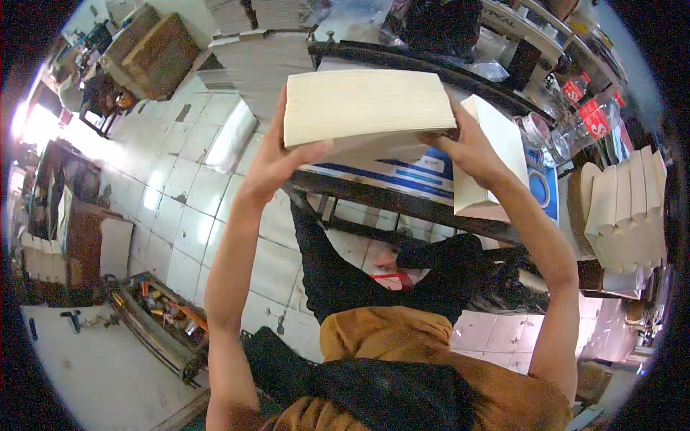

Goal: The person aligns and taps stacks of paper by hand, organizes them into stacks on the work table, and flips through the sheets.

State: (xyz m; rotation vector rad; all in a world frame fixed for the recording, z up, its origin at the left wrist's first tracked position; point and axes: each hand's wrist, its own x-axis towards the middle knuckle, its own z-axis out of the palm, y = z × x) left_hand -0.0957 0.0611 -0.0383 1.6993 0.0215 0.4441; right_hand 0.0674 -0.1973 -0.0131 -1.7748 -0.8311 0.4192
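A thick stack of cream paper sheets (pixel 366 104) is held up in front of me between both hands, above the near edge of the workbench. My left hand (pixel 284 154) grips its left end, thumb along the lower front edge. At the right end, my right hand (pixel 467 144) clasps it with the thumb underneath. The fingers behind the stack are mostly hidden. Just right of my right hand, another cream paper stack (pixel 496 133) stands on the bench, partly covered by my forearm. Blue and white printed sheets (pixel 424 172) lie under the held stack.
Plastic bottles with red labels (pixel 593 118) lie at the right of the bench, near a tape roll (pixel 539 188). Several more cream paper blocks (pixel 625 194) stand farther right. A tray of tools (pixel 165 316) sits at lower left. White floor tiles (pixel 187 230) stretch out on the left.
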